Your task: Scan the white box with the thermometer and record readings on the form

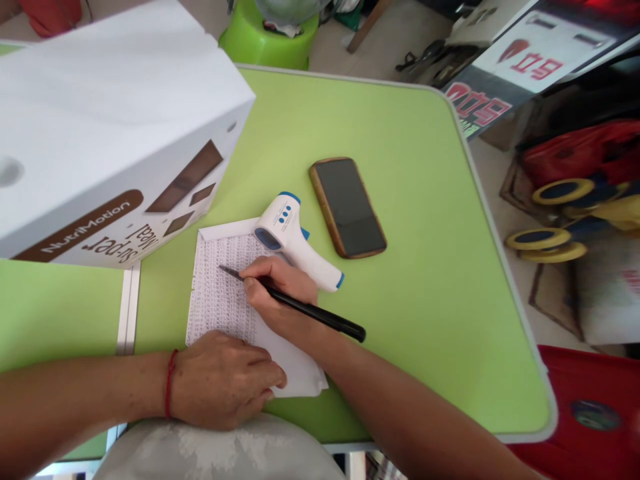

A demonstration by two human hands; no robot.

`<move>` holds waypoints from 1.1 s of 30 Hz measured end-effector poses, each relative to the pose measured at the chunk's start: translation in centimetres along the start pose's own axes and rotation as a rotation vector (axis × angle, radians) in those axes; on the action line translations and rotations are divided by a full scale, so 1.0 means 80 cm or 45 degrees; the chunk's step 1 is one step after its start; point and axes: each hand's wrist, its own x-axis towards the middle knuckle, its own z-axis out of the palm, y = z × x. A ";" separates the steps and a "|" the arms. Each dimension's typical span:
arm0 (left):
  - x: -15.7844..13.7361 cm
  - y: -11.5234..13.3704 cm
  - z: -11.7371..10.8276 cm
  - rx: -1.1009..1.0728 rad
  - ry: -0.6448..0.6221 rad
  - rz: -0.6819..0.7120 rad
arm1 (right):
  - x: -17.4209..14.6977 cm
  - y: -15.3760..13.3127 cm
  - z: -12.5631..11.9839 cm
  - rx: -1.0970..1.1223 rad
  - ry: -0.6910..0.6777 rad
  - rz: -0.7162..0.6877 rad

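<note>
My right hand (pixel 280 293) pinches a black pen (pixel 320 315), its tip over a sheet of paper (pixel 220 293) with rows of small handwriting. Across the lower part of the sheet lies my left hand (pixel 227 380), palm down with fingers loosely stretched; a red cord circles its wrist. A white and blue infrared thermometer (pixel 300 247) rests on the paper's upper right edge, just beyond my right hand. Farther right, a phone (pixel 349 207) in a brown case lies face up with a dark screen. The lower right of the sheet is partly hidden by my right forearm.
A large white box (pixel 125 133) stands at the left on the green table (pixel 425 300). Beyond the far edge is a green stool (pixel 270 40). A red stool (pixel 590 413) stands at the lower right, with bags and yellow-handled items (pixel 545 240) above it.
</note>
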 end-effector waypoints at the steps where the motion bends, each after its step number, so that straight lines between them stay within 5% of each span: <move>1: 0.000 0.000 0.000 0.007 -0.001 -0.002 | 0.000 0.000 0.000 -0.009 0.004 -0.003; 19: 0.000 0.000 0.001 0.007 -0.008 -0.008 | -0.002 0.000 0.000 -0.048 0.037 0.025; 25: -0.002 -0.007 0.001 -0.013 -0.019 -0.012 | 0.007 0.001 -0.007 -0.255 -0.012 -0.412; 29: -0.001 -0.013 0.003 0.072 -0.078 -0.046 | 0.018 0.000 -0.026 -0.637 -0.191 -0.688; 33: -0.001 0.005 -0.006 0.320 -0.020 0.102 | 0.018 0.002 -0.033 -0.993 -0.493 -0.752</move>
